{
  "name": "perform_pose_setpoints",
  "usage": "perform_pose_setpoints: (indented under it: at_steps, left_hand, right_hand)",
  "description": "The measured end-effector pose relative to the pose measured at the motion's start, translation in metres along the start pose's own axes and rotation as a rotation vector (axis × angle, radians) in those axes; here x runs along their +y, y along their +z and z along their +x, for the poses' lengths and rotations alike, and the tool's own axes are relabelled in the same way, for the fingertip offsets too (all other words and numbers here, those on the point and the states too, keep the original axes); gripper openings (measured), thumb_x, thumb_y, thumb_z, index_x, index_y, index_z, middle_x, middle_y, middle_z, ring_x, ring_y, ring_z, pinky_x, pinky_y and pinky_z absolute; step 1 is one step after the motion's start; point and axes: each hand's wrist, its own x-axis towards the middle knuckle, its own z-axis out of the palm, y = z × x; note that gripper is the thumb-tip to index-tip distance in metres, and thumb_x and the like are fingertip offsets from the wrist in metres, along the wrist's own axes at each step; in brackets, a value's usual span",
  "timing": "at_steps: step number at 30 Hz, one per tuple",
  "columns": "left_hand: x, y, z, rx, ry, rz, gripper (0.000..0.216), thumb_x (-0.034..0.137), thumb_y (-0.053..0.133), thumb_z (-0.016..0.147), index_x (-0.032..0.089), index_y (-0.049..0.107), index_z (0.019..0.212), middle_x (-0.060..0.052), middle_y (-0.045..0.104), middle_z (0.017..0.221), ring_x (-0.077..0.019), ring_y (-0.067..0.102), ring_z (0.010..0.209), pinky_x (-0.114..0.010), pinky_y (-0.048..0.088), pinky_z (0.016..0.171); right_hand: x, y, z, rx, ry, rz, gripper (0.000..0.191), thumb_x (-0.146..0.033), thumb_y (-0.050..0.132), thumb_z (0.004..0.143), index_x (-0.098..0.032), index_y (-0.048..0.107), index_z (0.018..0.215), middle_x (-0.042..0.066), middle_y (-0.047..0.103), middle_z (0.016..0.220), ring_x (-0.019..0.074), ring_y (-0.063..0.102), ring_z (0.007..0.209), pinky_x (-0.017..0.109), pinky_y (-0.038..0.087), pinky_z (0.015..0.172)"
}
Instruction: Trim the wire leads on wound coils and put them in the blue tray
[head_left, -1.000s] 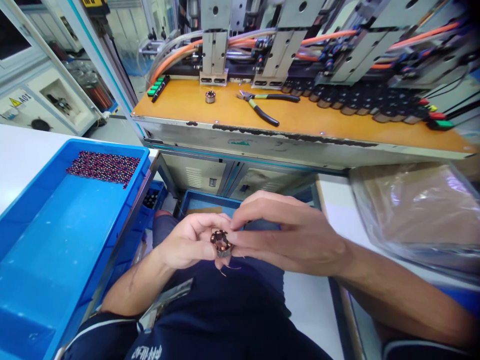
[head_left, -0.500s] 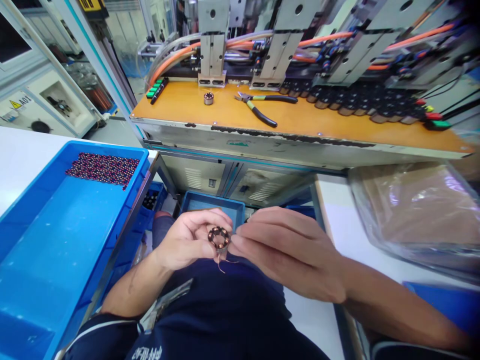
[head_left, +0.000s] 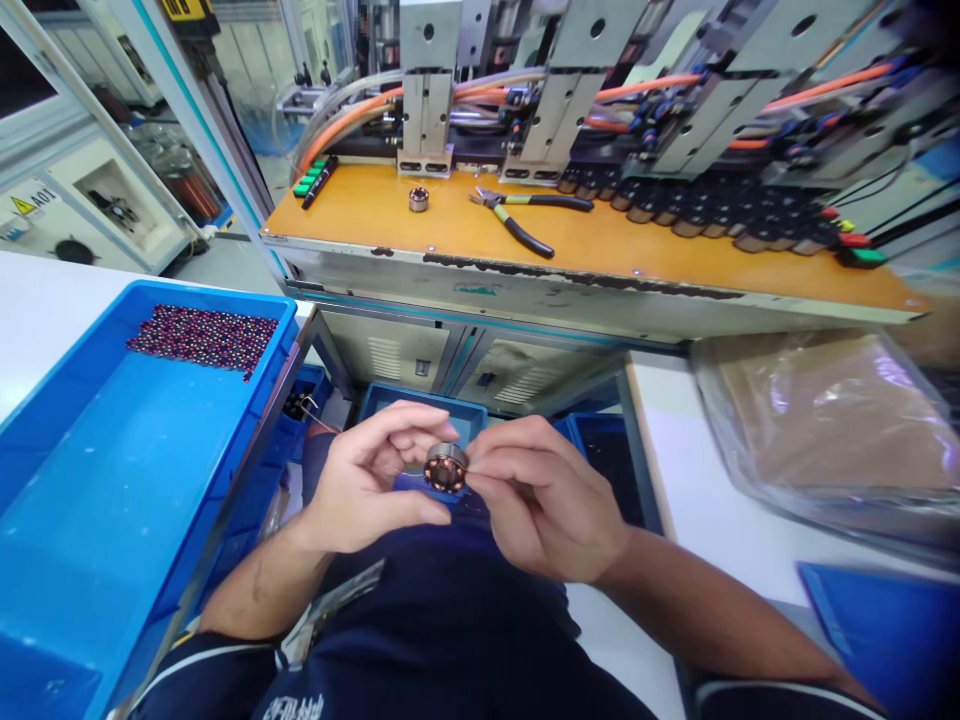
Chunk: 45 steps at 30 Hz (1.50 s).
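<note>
A small ring-shaped motor stator (head_left: 445, 467) with copper windings is in front of my body, its wound face tilted towards me. My right hand (head_left: 551, 500) pinches it at its right edge between thumb and fingers. Around its left side my left hand (head_left: 375, 480) is open, thumb below and fingers above, with a gap to the stator. A thin wire trails off to the left of the stator, behind the left hand's thumb.
On the orange bench top lie another stator (head_left: 418, 200), cutting pliers (head_left: 517, 215), a marker (head_left: 319, 182) and many black-topped parts (head_left: 705, 210). A blue tray (head_left: 112, 450) on the left holds rows of small parts. Plastic-wrapped cardboard (head_left: 817, 420) lies at right.
The stator has turned over, so its side wall now shows on top. My left hand has opened off it, while my right fingers have closed on its right edge.
</note>
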Motion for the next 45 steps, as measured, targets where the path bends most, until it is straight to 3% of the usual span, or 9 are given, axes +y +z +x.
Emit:
perform_pose_setpoints:
  at_steps: [6,16,19,23,27,32,36,41,45]
  left_hand:
    - [0.003,-0.008,-0.008,-0.116,-0.283,-0.139,0.027,0.021,0.070,0.087,0.018,0.063,0.113,-0.001,0.070,0.077,-0.0105,0.068,0.064,-0.018,0.056,0.059]
    - [0.003,-0.002,-0.004,0.007,-0.014,-0.062,0.021,0.010,0.081,0.073,0.018,0.069,0.089,-0.006,0.067,0.114,-0.0142,0.073,0.076,-0.026,0.063,0.071]
    - [0.003,-0.002,-0.003,0.025,0.051,-0.067,0.025,0.016,0.086,0.068,0.015,0.061,0.072,-0.006,0.070,0.110,-0.0181,0.073,0.087,-0.029,0.062,0.077]
    - [0.000,0.000,0.000,0.068,0.054,-0.186,0.031,0.025,0.086,0.069,0.020,0.058,0.080,-0.002,0.074,0.098,-0.0246,0.070,0.106,-0.040,0.058,0.092]
    - [-0.003,-0.002,0.003,-0.018,-0.150,-0.209,0.043,0.045,0.076,0.080,0.020,0.063,0.112,-0.007,0.070,0.107,-0.0193,0.068,0.103,-0.030,0.055,0.090]
    - [-0.005,-0.004,0.002,-0.178,-0.369,-0.184,0.028,0.038,0.062,0.093,0.016,0.059,0.109,-0.001,0.064,0.074,-0.0096,0.063,0.066,-0.019,0.050,0.064]
    - [-0.005,0.003,0.001,-0.045,-0.250,-0.158,0.022,0.020,0.064,0.091,0.020,0.054,0.111,0.001,0.068,0.075,-0.0100,0.067,0.063,-0.019,0.053,0.060]
    - [-0.006,0.009,0.001,0.034,-0.046,-0.181,0.023,0.006,0.078,0.073,0.016,0.060,0.083,-0.004,0.067,0.116,-0.0145,0.074,0.085,-0.026,0.060,0.076]
    - [-0.007,0.010,0.001,0.047,0.026,-0.341,0.032,0.015,0.085,0.069,0.017,0.053,0.074,-0.002,0.073,0.104,-0.0249,0.069,0.111,-0.039,0.057,0.093]
  right_hand:
    - [0.005,-0.003,-0.001,-0.042,-0.025,-0.041,0.008,-0.009,0.058,0.089,-0.016,0.058,0.090,0.005,0.064,0.080,0.0106,0.065,0.068,0.021,0.055,0.060]
    - [0.002,0.004,0.000,0.013,0.131,-0.054,0.011,-0.005,0.059,0.086,-0.016,0.060,0.084,0.003,0.064,0.076,0.0107,0.062,0.069,0.022,0.054,0.063]
    - [0.005,0.005,0.001,0.029,0.142,0.023,0.010,-0.008,0.058,0.088,-0.016,0.060,0.082,0.003,0.063,0.075,0.0103,0.060,0.069,0.022,0.052,0.062]
    - [0.011,0.004,0.001,0.013,0.072,0.062,0.007,-0.010,0.058,0.090,-0.014,0.059,0.084,0.004,0.063,0.076,0.0106,0.063,0.072,0.021,0.055,0.065]
    - [0.016,0.001,-0.001,0.000,-0.065,-0.012,0.007,-0.013,0.058,0.092,-0.015,0.061,0.085,0.004,0.066,0.079,0.0107,0.065,0.075,0.021,0.057,0.068]
    - [0.019,-0.004,-0.001,-0.021,-0.120,-0.069,0.007,-0.012,0.061,0.091,-0.015,0.061,0.084,0.003,0.066,0.077,0.0106,0.065,0.073,0.021,0.057,0.067]
    - [0.016,-0.007,-0.001,-0.012,-0.051,-0.154,0.007,-0.010,0.062,0.089,-0.015,0.061,0.084,0.003,0.066,0.077,0.0103,0.064,0.071,0.021,0.056,0.068]
    - [0.013,-0.007,0.002,0.012,0.080,-0.140,0.009,-0.010,0.058,0.089,-0.018,0.060,0.085,0.001,0.064,0.075,0.0101,0.062,0.068,0.020,0.053,0.061]
    - [0.015,-0.010,0.005,-0.007,0.016,-0.093,0.010,-0.008,0.058,0.088,-0.018,0.057,0.088,0.002,0.063,0.075,0.0101,0.062,0.068,0.021,0.053,0.060]
